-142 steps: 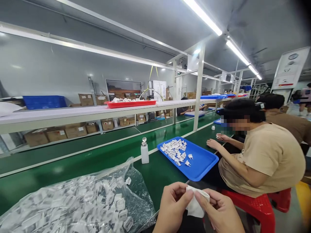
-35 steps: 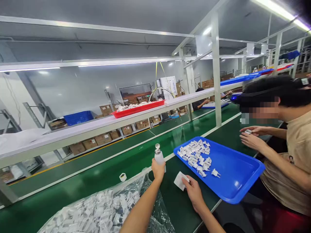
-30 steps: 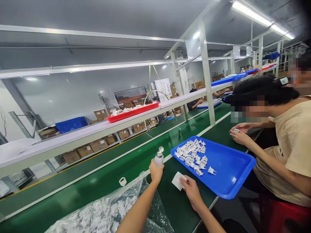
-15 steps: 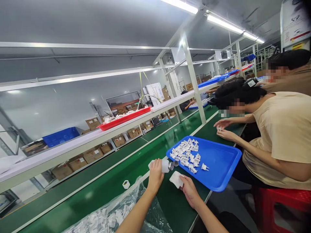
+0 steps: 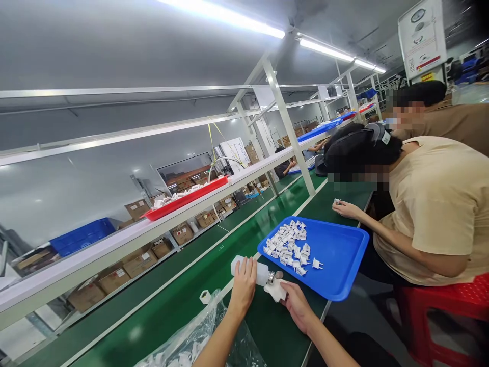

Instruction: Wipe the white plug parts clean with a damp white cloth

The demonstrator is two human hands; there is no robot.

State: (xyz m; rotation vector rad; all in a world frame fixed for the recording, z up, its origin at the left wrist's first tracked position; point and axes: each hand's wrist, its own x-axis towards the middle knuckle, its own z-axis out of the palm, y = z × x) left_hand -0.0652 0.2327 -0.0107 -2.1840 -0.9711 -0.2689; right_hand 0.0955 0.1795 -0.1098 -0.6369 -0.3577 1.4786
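My left hand [image 5: 244, 285] is wrapped round a translucent white bottle [image 5: 262, 274] with a metal neck and flip lid, tipped on its side. The lid stands open, and the bottle's mouth is against a white cloth [image 5: 274, 290]. That cloth is pinched in the fingers of my right hand [image 5: 298, 303]. Beside my left forearm lies a clear plastic bag [image 5: 217, 318] of white plastic parts. One white piece [image 5: 205, 296] with a dark opening stands on the green belt behind the bag.
A blue tray [image 5: 336, 265] with several white plug adapters [image 5: 286, 242] lies ahead to the right. Past it, a co-worker in a beige shirt [image 5: 443, 204] sits on a red stool [image 5: 431, 311]. A shelf with a red tray [image 5: 187, 198] runs above the green belt [image 5: 160, 306].
The bottle's mouth has come down onto the cloth; before, they were apart. My view has shifted somewhat. One of the co-worker's hands no longer shows.
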